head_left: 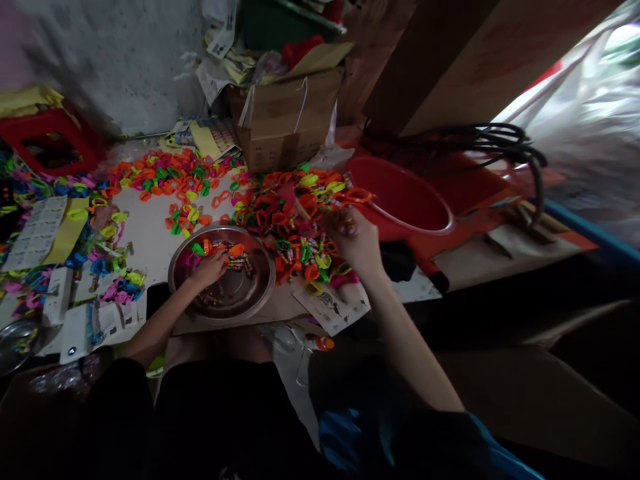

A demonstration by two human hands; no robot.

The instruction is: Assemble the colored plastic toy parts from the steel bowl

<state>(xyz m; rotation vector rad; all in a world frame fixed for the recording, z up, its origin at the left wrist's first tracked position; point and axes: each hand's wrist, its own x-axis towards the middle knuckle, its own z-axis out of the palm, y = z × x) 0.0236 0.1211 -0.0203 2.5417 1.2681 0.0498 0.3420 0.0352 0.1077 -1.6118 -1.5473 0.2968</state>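
The left hand [211,267] bent its fingers inside the round silver metal bowl [247,288], where light touch presumably served best, while the right hand [354,235] curled its own, both grips unclear.

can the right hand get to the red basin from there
Likely yes: the right hand is at the colourful pieces, right beside the red basin, and nothing visible blocks the way to its near rim.
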